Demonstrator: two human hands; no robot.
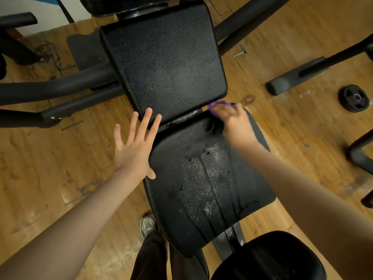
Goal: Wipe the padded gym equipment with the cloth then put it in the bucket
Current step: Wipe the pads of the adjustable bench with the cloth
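Two pads in view, both black: the back pad [165, 59] and the seat pad [203, 182] nearer me, split by a hinge gap [182, 118] that I'll use as the landmark. My left hand [134, 144] is released, fingers straight and spread, fingertips resting on the back pad's near edge just left of the gap. My right hand [232, 123] is blurred, sits just right of the gap at the seat pad's far corner, and looks clenched around the purple cloth [219, 105]; only a sliver of cloth shows past the fingers. Judgement: mid-wipe, far from done. The seat pad below the gap carries a pale dusty or wet patch with streaks and dark droplets, not cleared yet. Risks from here: cloth is bunched small, so strokes could smear the residue down the streaks instead of lifting it; cloth edge could snag in the gap since the hand works right beside it; left hand is planted on the back pad, so it could leave prints there or block a full sweep. Bucket: zero visible, so the drop-off needs a look-around, and drips could hit the wooden floor [50, 168] on the way. Counts: one cloth, two pads, two hands, one weight plate [353, 97] on the floor well right of the gap, one shoe [148, 224] below the seat pad's left edge.
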